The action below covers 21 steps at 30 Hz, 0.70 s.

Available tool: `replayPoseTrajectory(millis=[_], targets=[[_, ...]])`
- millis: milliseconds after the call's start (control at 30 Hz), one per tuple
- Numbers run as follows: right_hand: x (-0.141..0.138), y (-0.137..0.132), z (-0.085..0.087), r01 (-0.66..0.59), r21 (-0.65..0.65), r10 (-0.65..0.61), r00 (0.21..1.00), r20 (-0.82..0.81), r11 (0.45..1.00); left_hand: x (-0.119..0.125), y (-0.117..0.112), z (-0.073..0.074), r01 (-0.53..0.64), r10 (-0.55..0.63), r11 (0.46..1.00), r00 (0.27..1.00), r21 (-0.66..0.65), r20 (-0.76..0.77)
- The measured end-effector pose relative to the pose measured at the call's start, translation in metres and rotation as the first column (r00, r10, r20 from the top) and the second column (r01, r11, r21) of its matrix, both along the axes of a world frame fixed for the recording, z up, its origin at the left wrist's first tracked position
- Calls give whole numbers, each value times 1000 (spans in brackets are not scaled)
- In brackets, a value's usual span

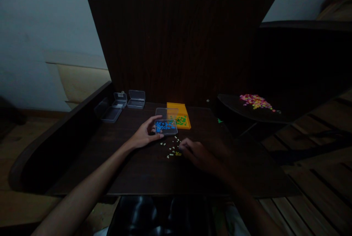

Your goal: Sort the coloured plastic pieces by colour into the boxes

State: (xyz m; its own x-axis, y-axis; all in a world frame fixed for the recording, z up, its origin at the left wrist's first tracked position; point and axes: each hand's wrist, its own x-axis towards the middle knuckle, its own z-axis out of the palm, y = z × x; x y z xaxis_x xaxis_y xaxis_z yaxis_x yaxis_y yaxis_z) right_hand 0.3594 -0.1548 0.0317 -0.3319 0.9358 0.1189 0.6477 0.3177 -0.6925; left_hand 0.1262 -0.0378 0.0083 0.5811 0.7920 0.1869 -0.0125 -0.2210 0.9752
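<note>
My left hand [146, 132] is wrapped round the left end of a clear plastic box [176, 131], thumb in front and fingers behind. Its lid stands raised, and small blue pieces [164, 125] lie inside. On the dark tabletop just in front of the box are scattered small whitish pieces [171, 149] and a little cluster of yellow ones [178, 153]. Beside them, my right hand [194, 151] has its fingers curled together near the tabletop; whatever is between the fingertips is hidden. An orange tray [188, 115] holding small green pieces [181, 120] sits behind the clear box.
Several clear boxes with open lids, one of them here [136, 103], stand at the back left. A raised side panel [68, 126] borders the table's left. At right, a dark curved shelf [231, 102] bears a heap of pink and yellow pieces [255, 101].
</note>
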Motion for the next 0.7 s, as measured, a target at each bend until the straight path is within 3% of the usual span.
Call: replayPoseTrajectory(millis=[67, 133, 200, 267, 433, 700], targets=[[-7, 9, 1, -12, -50, 5, 990, -140, 999, 0, 1, -1, -1, 1, 1000, 1000, 14, -5], [-12, 19, 1, -61, -206, -18, 933, -360, 977, 0, 2, -2, 4, -4, 1000, 1000, 11, 0], [-14, 30, 1, -154, -371, -93, 817, -570, 916, 0, 2, -2, 7, -7, 1000, 1000, 4, 0], [-13, 38, -1, -214, -452, -188, 698, -691, 866, 0, 1, -2, 5, -5, 1000, 1000, 2, -13], [-9, 47, -7, -181, -486, -347, 499, -794, 855, -1, 2, -1, 8, -8, 1000, 1000, -4, -2], [-7, 50, -8, -133, -511, -425, 403, -811, 849, -1, 1, 0, 3, -3, 1000, 1000, 0, -15]])
